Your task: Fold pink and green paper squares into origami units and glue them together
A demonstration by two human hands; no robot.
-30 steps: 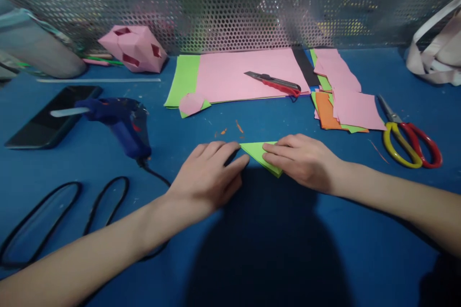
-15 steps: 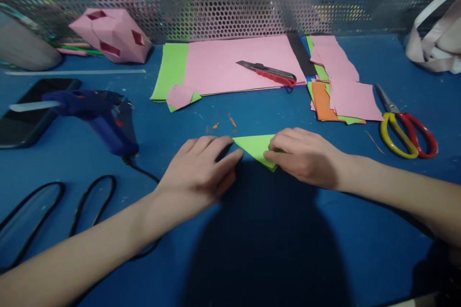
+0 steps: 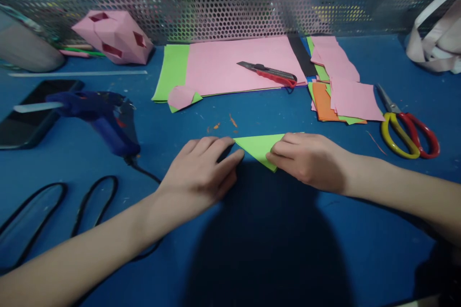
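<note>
A bright green piece of paper (image 3: 258, 146), folded into a triangle, lies on the blue table in front of me. At its left corner rests my left hand (image 3: 203, 165), with index finger and thumb apart and the fingertips beside or just touching the point. My right hand (image 3: 306, 158) is closed over the right part of the triangle, fingers and thumb pressed together on it. Its fingers cover much of that side, and a thin strip of the paper's top edge shows beyond them.
A blue glue gun (image 3: 103, 117) with a black cord and a phone (image 3: 36, 110) lie left. Behind are a pink paper shape (image 3: 118, 33), stacked sheets (image 3: 223, 64), a box cutter (image 3: 270, 74) and smaller paper pieces (image 3: 355, 98). Scissors (image 3: 403, 122) lie right.
My right hand has shifted slightly right and down along the triangle, baring more of the green paper. My left hand has stayed nearly still.
</note>
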